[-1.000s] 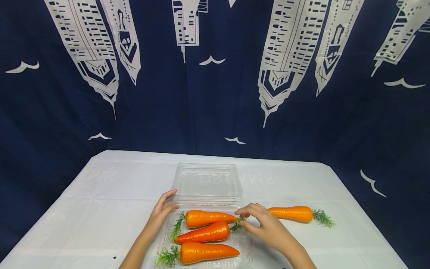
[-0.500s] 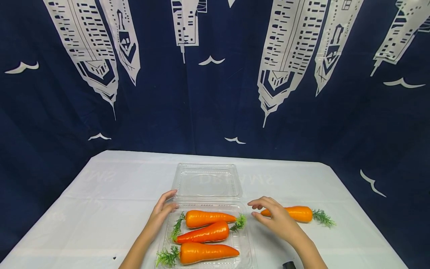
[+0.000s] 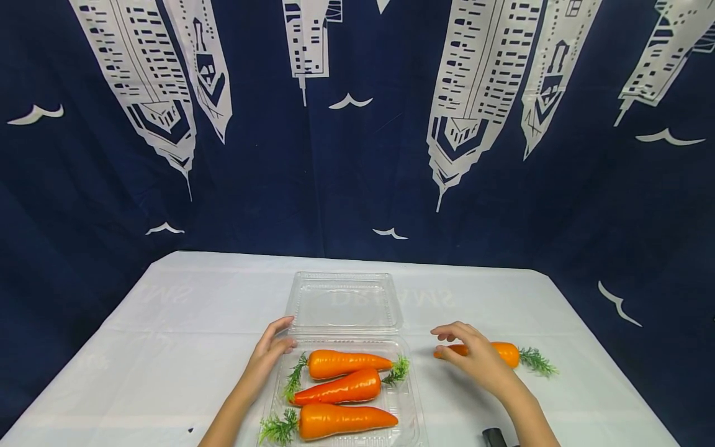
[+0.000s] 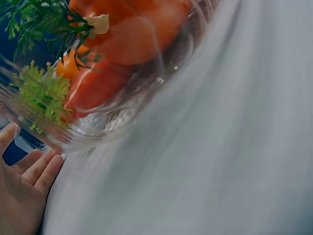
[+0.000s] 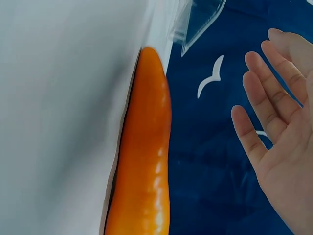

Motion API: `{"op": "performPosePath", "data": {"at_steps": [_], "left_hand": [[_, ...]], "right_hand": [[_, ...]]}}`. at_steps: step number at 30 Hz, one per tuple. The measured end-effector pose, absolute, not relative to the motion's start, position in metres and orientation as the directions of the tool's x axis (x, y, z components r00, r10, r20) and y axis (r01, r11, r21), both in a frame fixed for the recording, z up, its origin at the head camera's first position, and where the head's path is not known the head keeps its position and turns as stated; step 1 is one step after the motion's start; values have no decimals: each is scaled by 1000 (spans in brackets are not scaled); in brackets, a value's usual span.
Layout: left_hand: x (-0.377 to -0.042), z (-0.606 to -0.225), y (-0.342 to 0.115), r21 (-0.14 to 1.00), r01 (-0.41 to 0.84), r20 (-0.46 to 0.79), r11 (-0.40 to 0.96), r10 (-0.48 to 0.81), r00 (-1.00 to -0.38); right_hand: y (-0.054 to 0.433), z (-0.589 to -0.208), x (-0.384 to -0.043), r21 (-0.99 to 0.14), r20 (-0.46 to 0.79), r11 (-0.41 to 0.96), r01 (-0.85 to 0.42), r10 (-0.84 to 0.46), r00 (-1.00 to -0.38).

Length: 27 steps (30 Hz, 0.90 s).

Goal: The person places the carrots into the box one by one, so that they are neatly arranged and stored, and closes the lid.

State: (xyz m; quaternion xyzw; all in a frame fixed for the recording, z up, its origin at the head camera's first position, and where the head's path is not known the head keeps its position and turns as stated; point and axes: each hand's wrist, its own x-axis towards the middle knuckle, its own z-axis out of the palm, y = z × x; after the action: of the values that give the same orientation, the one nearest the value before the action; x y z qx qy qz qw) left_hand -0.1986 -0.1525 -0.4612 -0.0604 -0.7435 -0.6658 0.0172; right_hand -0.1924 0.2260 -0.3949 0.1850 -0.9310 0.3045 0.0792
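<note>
A clear plastic clamshell box point(image 3: 412, 413) lies with its lid point(image 3: 343, 301) folded back. Three carrots lie in its base: an upper orange one point(image 3: 349, 363), a redder middle one point(image 3: 347, 387) and a front one point(image 3: 343, 420). My left hand point(image 3: 268, 352) rests its fingertips at the box's left side near the hinge; the left wrist view shows those fingers point(image 4: 36, 169) fairly straight against the plastic. Over a fourth carrot point(image 3: 507, 354), right of the box, my right hand point(image 3: 479, 361) hovers with fingers spread. In the right wrist view a gap separates the palm from that carrot point(image 5: 144, 147).
White cloth covers the table point(image 3: 195, 347), and a dark blue curtain point(image 3: 357, 161) with white prints hangs behind it. A black object point(image 3: 494, 437) shows by the right forearm at the bottom edge.
My right hand has left the leafy end of the upper carrots in the box and moved right, over the carrot lying outside. The left hand has stayed at the box's edge.
</note>
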Motion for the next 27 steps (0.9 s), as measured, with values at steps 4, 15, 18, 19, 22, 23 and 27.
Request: {"op": "performPosePath", "data": {"at_steps": [4, 15, 18, 19, 22, 23, 27], "left_hand": [[-199, -461, -152, 988, 116, 110, 102, 65, -992], [-198, -461, -153, 990, 100, 93, 102, 67, -993], [-198, -461, -153, 990, 98, 91, 102, 68, -993], [-198, -461, -153, 990, 98, 91, 102, 68, -993], [-198, -461, -153, 990, 99, 93, 101, 67, -993], [-198, -460, -153, 990, 100, 94, 101, 68, -993], [-198, -460, -153, 990, 99, 93, 102, 67, -993]], "right_hand": [[234, -396, -195, -524, 264, 763, -378, -277, -924], [260, -396, -198, -530, 245, 794, -298, -193, -950], [268, -396, -199, -510, 253, 810, -290, -181, -950], [271, -396, -200, -503, 255, 815, -288, -178, -950], [278, -396, -201, -491, 259, 827, -275, -163, -952], [281, -396, -201, -491, 258, 829, -269, -156, -953], [291, -397, -202, -502, 236, 833, -230, -124, -964]]}}
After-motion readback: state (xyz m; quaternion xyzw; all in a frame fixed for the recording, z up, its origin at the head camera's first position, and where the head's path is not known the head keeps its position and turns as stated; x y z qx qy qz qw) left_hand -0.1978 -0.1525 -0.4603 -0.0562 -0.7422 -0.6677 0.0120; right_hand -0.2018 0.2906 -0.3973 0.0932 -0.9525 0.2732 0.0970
